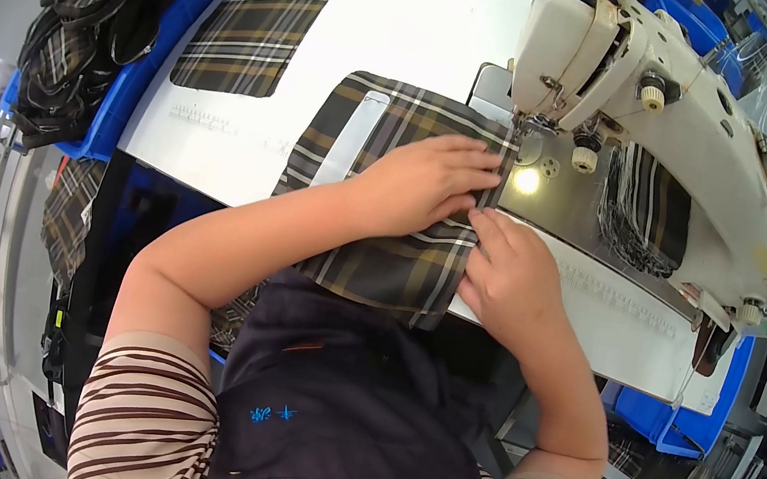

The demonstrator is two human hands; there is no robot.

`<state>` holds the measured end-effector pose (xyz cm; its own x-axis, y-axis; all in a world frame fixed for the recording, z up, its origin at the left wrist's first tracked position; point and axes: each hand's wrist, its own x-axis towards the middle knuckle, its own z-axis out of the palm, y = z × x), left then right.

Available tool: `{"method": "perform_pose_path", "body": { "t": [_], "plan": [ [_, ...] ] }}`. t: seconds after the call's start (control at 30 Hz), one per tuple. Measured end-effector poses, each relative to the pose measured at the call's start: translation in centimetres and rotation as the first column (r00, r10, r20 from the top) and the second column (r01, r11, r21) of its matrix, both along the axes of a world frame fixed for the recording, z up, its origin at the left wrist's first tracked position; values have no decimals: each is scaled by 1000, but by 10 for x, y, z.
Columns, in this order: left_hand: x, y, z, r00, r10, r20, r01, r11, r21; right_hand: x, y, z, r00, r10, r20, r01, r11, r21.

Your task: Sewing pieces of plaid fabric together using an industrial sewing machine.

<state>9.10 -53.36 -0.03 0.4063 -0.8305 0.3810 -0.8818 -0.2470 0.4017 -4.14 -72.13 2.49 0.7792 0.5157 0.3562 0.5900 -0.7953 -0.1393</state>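
A dark plaid fabric panel (399, 268) lies on the sewing table, its near end hanging past the front edge. Its right edge runs up to the needle area of the white sewing machine (591, 61). On the panel's left part lies a pale grey strip (352, 140). My left hand (423, 183) rests flat on the panel, fingers stretched toward that right edge. Just nearer to me, my right hand (512, 273) is closed at the same edge, its fingertips gripping the cloth close to my left thumb.
Another plaid piece (253, 35) lies flat at the far left of the white tabletop (412, 11). A stack of cut plaid pieces (647, 208) sits under the machine arm. On the left, a blue bin (130, 86) holds heaped dark fabric. Another blue bin (677, 426) stands below right.
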Motion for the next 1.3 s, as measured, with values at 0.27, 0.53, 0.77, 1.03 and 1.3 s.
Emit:
{"method": "perform_pose_path", "body": {
  "t": [0.27, 0.53, 0.77, 1.03, 1.3],
  "plan": [
    [-104, 69, 27, 993, 9, -121, 13, 984, 178, -97, 62, -46, 955, -290, 63, 263, 924, 277],
    [-119, 75, 1, 995, 101, 10, -101, 993, -55, -123, 99, -108, 793, 25, -609, 608, 40, 793],
    [-129, 74, -11, 980, 79, 185, -47, 984, -173, -102, 108, -88, 710, 368, -601, 683, -150, 715],
    [-134, 74, -12, 951, 150, 271, -92, 972, -216, -103, 105, -81, 736, 336, -587, 643, -76, 763],
    [-135, 71, -18, 964, 133, 229, -84, 974, -210, -103, 101, -80, 747, 357, -561, 616, -53, 786]
  ]
}}
